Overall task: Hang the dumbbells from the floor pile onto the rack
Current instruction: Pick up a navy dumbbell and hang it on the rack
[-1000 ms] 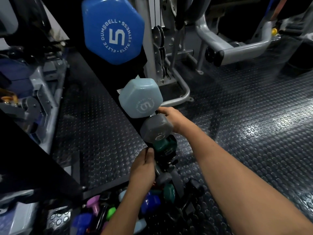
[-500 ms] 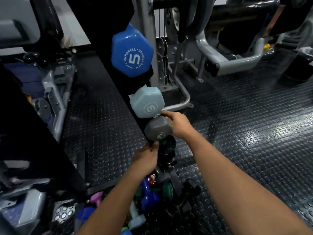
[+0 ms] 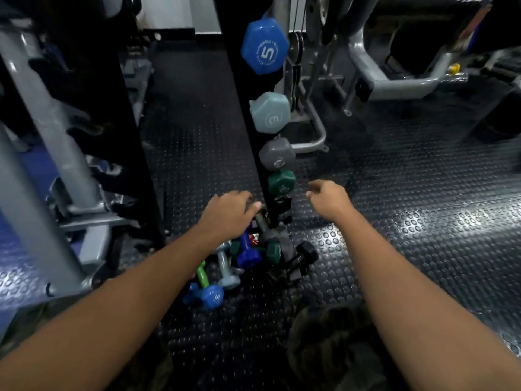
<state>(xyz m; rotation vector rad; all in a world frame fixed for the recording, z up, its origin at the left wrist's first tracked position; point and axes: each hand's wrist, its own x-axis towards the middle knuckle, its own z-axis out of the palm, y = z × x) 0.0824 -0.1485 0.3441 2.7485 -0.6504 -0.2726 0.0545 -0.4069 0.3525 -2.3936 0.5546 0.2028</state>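
A black upright rack [image 3: 255,153] carries a blue "5" dumbbell [image 3: 265,50], a pale blue one [image 3: 270,111], a grey one [image 3: 277,153] and a dark green one [image 3: 282,182], stacked top to bottom. At its foot lies the floor pile [image 3: 239,258] of several small coloured dumbbells. My left hand [image 3: 228,215] curls over the upper end of a dark grey dumbbell [image 3: 262,222] that leans at the top of the pile. My right hand [image 3: 328,198] hovers right of the green dumbbell, fingers loosely curled and holding nothing.
Grey machine frames stand at the left [image 3: 56,153] and back right [image 3: 400,80]. Black studded rubber flooring [image 3: 394,221] stretches to the right. A black dumbbell [image 3: 304,255] lies at the pile's right edge. My knee [image 3: 332,334] is low in view.
My right hand has let go of the grey dumbbell on the rack and drawn back to the right. My left hand has dropped from the rack's foot onto the dark grey dumbbell in the pile.
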